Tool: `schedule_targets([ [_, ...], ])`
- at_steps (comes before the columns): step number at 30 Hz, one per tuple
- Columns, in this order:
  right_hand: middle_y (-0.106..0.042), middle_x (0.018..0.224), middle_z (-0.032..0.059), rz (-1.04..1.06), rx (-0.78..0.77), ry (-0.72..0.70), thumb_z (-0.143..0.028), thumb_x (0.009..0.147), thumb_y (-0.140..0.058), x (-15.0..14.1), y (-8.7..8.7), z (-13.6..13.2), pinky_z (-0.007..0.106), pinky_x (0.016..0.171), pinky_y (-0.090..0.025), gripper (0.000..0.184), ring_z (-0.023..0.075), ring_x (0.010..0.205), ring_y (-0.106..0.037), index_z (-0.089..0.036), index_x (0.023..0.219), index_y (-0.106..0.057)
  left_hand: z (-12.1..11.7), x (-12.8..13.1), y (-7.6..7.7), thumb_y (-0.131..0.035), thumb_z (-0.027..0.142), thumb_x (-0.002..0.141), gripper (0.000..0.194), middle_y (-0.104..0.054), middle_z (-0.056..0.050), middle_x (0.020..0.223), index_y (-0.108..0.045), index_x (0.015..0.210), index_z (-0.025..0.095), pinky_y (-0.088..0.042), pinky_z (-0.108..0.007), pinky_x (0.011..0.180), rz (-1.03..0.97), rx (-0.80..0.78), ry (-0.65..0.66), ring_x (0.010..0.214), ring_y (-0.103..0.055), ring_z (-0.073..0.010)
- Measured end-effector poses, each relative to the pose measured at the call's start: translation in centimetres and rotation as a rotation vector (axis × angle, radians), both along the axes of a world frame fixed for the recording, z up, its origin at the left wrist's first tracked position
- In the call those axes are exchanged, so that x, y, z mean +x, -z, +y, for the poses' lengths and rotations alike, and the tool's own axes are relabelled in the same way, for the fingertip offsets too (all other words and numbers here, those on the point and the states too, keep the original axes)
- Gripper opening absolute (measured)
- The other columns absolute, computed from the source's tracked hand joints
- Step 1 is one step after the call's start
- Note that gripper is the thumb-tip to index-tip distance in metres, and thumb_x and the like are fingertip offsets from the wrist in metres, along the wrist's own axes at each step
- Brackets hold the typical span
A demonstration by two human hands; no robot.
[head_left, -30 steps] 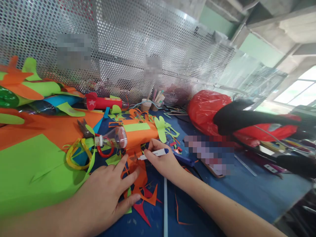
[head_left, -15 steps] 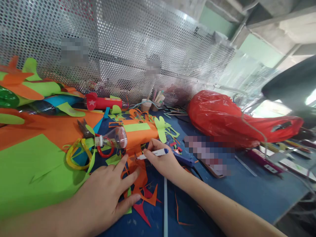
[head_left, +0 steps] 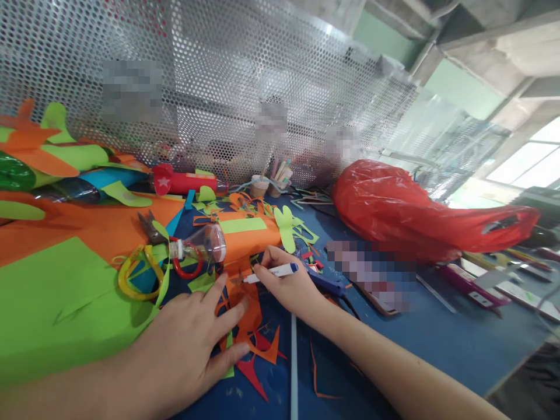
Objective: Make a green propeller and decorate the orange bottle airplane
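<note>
A white marker (head_left: pixel 273 272) with a blue end is pinched in my right hand (head_left: pixel 291 286), its tip at an orange paper piece (head_left: pixel 248 309). My left hand (head_left: pixel 188 335) lies with spread fingers over the left side of that paper. Just beyond the hands, a clear plastic bottle (head_left: pixel 203 244) lies on its side, wrapped in orange paper (head_left: pixel 249 238) with a green strip. Green paper fins (head_left: pixel 286 227) stand at its right end. Left of the bottle neck are scissors (head_left: pixel 142 271) with yellow handles and a red-handled tool (head_left: pixel 188 274).
A large green sheet (head_left: pixel 65 309) covers the left, with decorated bottles (head_left: pixel 91 181) behind it. A red plastic bag (head_left: pixel 389 204) sits at the back right. A blue glue gun (head_left: pixel 326 283) and a blurred-out phone-like object (head_left: pixel 367 280) lie right of my hand. Paper scraps (head_left: pixel 254 376) litter the front.
A dark shape at the upper right has gone from view, uncovering a window. My hands and the marker have hardly moved.
</note>
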State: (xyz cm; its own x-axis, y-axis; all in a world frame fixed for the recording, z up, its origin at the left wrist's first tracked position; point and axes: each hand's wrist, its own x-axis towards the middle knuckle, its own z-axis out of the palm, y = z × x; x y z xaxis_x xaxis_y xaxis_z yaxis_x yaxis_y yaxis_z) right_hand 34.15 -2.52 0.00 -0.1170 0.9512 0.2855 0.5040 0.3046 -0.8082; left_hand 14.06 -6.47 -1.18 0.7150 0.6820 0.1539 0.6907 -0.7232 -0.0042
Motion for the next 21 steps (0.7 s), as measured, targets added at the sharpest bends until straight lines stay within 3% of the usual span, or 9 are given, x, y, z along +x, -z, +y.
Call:
schedule_targets([
  [21, -0.041, 0.055, -0.007, -0.014, 0.019, 0.016, -0.02, 0.073, -0.053, 0.12, -0.07, -0.04, 0.023, 0.048, -0.028, 0.017, 0.0094, 0.051, -0.035, -0.021, 0.061, -0.042, 0.03, -0.08, 0.02, -0.02, 0.057, 0.096, 0.059, -0.054, -0.024, 0.135, -0.058, 0.131, 0.028, -0.055, -0.053, 0.077, -0.009, -0.003, -0.003, 0.098, -0.067, -0.0348],
])
